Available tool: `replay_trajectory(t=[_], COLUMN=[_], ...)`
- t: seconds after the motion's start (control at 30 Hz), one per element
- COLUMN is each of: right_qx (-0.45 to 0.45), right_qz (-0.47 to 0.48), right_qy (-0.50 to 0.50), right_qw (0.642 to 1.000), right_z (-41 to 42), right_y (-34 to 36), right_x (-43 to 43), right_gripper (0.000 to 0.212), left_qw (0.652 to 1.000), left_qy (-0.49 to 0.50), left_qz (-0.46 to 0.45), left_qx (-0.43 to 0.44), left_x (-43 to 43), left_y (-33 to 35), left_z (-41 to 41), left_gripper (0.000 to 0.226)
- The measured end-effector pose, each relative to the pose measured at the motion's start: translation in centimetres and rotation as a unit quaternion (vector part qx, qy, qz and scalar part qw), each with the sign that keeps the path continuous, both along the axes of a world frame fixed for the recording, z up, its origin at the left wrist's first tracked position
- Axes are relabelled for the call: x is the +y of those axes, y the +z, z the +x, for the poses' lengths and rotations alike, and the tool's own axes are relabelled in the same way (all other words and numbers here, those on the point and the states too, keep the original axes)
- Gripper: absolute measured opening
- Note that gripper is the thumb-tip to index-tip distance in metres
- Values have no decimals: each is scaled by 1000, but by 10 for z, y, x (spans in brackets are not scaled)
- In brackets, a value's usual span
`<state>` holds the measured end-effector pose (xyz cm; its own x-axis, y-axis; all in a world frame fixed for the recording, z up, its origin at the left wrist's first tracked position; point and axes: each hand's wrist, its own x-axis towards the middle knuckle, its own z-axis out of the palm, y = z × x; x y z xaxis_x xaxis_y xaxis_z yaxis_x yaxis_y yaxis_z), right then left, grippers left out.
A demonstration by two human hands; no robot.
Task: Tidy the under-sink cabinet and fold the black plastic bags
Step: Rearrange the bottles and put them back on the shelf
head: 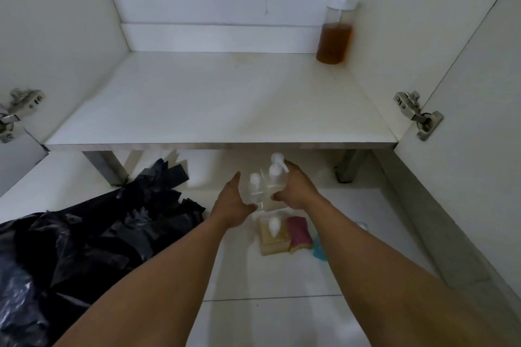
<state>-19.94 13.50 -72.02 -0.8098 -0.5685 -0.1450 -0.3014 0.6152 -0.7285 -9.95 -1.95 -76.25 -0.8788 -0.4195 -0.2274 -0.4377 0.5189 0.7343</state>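
Note:
On the floor in front of the open cabinet stand two clear square pump bottles side by side. My left hand presses against their left side and my right hand wraps their right side, so both hands clasp the pair. The white cabinet shelf lies just beyond, holding one tall pump bottle of amber liquid in its back right corner. A heap of black plastic bags lies crumpled on the floor at the left.
Near my forearms on the floor sit a square amber pump bottle, a pink sponge and a blue item partly hidden by my right arm. Both cabinet doors stand open, with hinges at each side. Metal legs hold up the cabinet.

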Motion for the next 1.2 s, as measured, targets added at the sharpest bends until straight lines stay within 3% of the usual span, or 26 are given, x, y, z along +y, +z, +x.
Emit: replay_trajectory(t=[0.17,0.3,0.67,0.87,1.03,1.2], right_qx=[41,53,128,145,162,146], right_qz=[75,59,68,31,-29,-51], right_qy=[12,1,-21,-14,-46,-71], right_qw=[996,997,989,989,985,985], right_z=[-11,-6,18,15,5,-14], right_y=[-9,-11,44,104,145,162], right_x=[2,4,30,46,50,51], right_gripper=[82,83,78,96,94,90], left_qw=[1000,999,994,981,964,953], left_qy=[-16,12,-30,-31,15,63], left_qz=[-9,-16,-58,-57,-22,0], left_qx=[15,29,86,183,266,297], left_x=[0,4,21,21,25,24], left_y=[-10,-9,41,91,128,148], left_z=[-15,-15,11,20,10,-12], left_gripper=[95,74,68,68,67,67])
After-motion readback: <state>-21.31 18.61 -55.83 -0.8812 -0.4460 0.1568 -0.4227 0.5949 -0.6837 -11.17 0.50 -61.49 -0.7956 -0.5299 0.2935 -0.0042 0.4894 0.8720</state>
